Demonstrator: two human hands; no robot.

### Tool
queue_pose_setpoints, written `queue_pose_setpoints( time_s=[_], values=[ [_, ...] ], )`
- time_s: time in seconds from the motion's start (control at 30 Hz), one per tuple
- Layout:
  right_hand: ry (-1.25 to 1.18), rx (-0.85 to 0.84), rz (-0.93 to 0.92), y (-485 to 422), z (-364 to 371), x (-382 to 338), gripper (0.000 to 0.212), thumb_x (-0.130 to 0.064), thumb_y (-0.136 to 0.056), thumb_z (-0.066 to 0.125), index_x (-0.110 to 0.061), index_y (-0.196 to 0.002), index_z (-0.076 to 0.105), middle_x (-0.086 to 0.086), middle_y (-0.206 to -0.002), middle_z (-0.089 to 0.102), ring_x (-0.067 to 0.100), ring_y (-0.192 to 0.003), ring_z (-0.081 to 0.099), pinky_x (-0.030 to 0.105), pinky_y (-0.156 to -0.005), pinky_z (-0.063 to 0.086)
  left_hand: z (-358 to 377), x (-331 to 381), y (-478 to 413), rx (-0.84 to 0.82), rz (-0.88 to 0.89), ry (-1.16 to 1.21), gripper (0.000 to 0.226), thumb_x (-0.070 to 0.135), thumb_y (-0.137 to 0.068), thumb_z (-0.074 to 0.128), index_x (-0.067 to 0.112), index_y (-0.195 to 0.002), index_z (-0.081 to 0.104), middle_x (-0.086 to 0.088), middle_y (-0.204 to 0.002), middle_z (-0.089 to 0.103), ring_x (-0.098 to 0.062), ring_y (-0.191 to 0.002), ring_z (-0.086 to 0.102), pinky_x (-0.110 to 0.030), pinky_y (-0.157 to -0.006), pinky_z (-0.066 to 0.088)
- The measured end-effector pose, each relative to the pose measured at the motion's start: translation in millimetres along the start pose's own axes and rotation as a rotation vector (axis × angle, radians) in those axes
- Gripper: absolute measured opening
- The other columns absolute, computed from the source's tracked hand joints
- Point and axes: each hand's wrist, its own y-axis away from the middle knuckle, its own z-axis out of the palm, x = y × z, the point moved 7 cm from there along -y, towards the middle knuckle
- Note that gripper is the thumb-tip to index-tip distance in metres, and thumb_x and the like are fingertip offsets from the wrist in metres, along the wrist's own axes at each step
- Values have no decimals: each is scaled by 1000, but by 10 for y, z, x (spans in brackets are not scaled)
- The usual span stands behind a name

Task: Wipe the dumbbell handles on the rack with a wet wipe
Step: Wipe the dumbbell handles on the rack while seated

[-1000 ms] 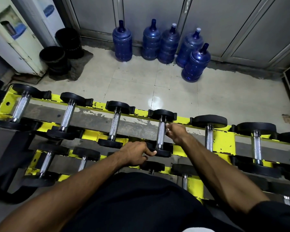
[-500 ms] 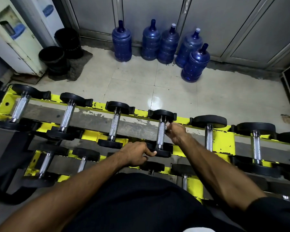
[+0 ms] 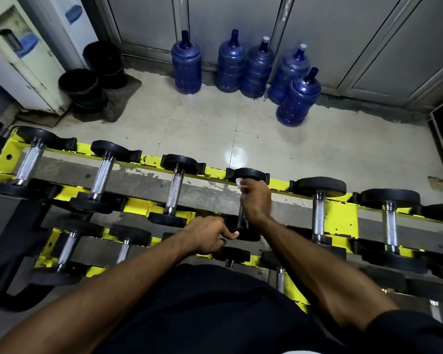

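Head: yellow rack (image 3: 340, 217) on tiled floor (image 3: 202, 123), water jugs (image 3: 256, 69) behind.

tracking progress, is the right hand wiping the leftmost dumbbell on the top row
No, the right hand grips the fourth dumbbell from the left, with the wipe showing at the hand's top.

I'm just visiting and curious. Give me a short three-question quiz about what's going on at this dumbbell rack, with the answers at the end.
1. True or false: the right hand holds the wet wipe around a dumbbell handle on the top row of the rack.
2. How many blue water jugs are in view? A three, B five, C seven.
3. Counting from the left, which top-row dumbbell is being wiped?
Key: 1 true; 2 B; 3 the fourth.
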Motion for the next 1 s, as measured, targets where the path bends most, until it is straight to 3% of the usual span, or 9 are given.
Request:
queue_pose_setpoints(
  time_s=[0.1, 0.27, 0.43, 0.57, 0.63, 0.8, 0.93, 1.0],
  values=[
    [483, -160, -291, 17, 149, -253, 41, 4, -90, 57, -10, -128, 62, 6, -118, 66, 28, -111, 47, 33, -77, 47, 16, -3, 15, -15, 2, -12, 42, 35, -99, 53, 48, -139, 50, 3, -132, 56, -17, -118, 56, -37, -90, 46],
    [862, -352, -550, 148, 298, -276, 23, -8, -89, 63, 0, -111, 68, 14, -115, 65, 32, -115, 42, 37, -89, 46, 55, -20, 28, -18, 9, -23, 45, 39, -98, 55, 50, -141, 46, 3, -125, 55, -15, -112, 55, -38, -87, 49],
    [815, -521, -683, 259, 254, -235, 21, -10, -89, 66, 1, -106, 69, 14, -115, 62, 29, -117, 44, 39, -87, 53, 70, -27, 12, -25, 18, -35, 46, 39, -98, 56, 50, -142, 45, 3, -128, 54, -14, -114, 54, -37, -87, 48],
    [757, -335, -533, 55, 75, -327, 14, 0, -87, 64, 4, -100, 67, 15, -113, 52, 30, -104, 51, 36, -70, 49, 81, -34, 10, -15, 5, -21, 46, 40, -98, 56, 49, -141, 46, 4, -127, 54, -13, -114, 54, -36, -87, 48],
    [760, -324, -500, 81, 93, -350, 17, 1, -87, 64, 3, -104, 67, 15, -112, 55, 30, -103, 52, 37, -71, 49, 85, -28, 18, -10, 5, -20, 46, 40, -98, 57, 50, -141, 46, 4, -127, 54, -13, -113, 54, -37, -87, 49],
    [780, -604, -702, 454, 317, -220, 23, -17, -89, 67, -4, -109, 70, 11, -109, 62, 26, -108, 54, 39, -84, 54, 94, -51, 20, 1, -12, -5, 43, 39, -96, 58, 48, -138, 51, 7, -133, 53, -13, -116, 53, -38, -90, 51],
    [775, -395, -567, 188, 136, -258, 26, -9, -84, 72, 2, -108, 68, 16, -121, 55, 30, -111, 51, 37, -82, 51, 100, -35, 31, -2, -10, -9, 43, 42, -97, 56, 50, -139, 48, 5, -126, 54, -13, -113, 53, -39, -89, 50],
    [844, -373, -545, 126, 158, -267, 30, -8, -84, 72, 4, -111, 66, 19, -127, 52, 32, -115, 47, 39, -87, 50, 99, -25, 45, 2, -10, -2, 44, 42, -98, 55, 50, -140, 47, 5, -125, 53, -14, -113, 53, -39, -89, 49]
  ],
)
